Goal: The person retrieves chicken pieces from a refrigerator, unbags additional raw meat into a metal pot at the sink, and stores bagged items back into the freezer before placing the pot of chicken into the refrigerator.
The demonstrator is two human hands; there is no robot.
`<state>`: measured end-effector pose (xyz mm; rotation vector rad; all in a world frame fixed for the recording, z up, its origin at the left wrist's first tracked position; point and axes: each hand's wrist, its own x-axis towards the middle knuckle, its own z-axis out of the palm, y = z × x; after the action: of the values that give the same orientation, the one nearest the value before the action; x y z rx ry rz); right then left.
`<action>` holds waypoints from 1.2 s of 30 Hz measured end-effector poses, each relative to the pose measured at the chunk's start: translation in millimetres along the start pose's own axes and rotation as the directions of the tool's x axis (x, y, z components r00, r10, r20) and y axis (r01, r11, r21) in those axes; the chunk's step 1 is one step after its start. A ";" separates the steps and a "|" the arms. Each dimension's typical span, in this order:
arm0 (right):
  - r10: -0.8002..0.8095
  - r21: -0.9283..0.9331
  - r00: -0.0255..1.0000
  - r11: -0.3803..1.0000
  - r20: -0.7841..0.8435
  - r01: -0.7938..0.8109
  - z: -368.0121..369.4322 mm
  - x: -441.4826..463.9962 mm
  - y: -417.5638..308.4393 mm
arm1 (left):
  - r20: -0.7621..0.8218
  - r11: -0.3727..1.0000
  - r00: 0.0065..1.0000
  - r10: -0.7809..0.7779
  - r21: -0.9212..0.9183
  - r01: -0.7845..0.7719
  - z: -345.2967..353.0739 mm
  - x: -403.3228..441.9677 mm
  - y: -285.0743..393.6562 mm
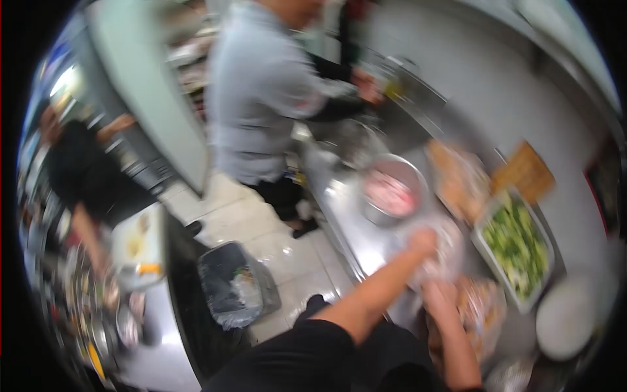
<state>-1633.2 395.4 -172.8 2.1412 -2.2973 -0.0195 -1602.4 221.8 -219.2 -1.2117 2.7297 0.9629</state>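
A clear plastic bag [448,251] lies between my two hands over the steel counter, smeared by motion. My left hand [423,242] is closed on the far part of the bag, just below a round metal pot [421,179] with pink-red contents, perhaps meat. Closer to me, my right hand [439,294] is closed at the bag's near part; its fingers are blurred. Beside my right wrist sits another clear bag [482,304] with orange-brown contents that I cannot make out.
A tray of chopped green vegetables [516,245], a wooden board [524,173] and a bag of orange-tan food [459,179] stand along the wall. One co-worker [261,98] is at the sink; another [85,170] works at the left counter. A lined bin [219,281] stands on the floor.
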 end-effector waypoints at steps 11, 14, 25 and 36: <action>0.409 0.469 0.910 0.818 -0.066 -0.334 -12.9 -25.5 -5.3 | 0.239 0.989 0.968 0.069 0.113 -0.099 -50.8 -43.2 -8.7; 0.256 0.255 0.923 0.949 -0.287 -0.184 -22.9 -14.1 -12.7 | 0.348 0.993 0.936 0.048 0.080 -0.081 -40.9 -68.4 -27.2; 0.290 0.011 0.925 0.953 0.246 -0.302 9.8 52.1 8.2 | 0.324 0.742 0.946 -0.002 -0.634 0.219 -19.7 -63.1 -68.3; 0.167 0.331 0.983 0.926 0.073 -0.182 11.2 40.4 14.2 | 0.116 0.856 0.966 0.229 -0.497 -0.143 -17.4 -61.4 -60.9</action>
<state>-1650.3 356.3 -184.2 2.0735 -2.6769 0.3569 -1514.3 222.4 -222.8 -0.8446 2.5811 1.7707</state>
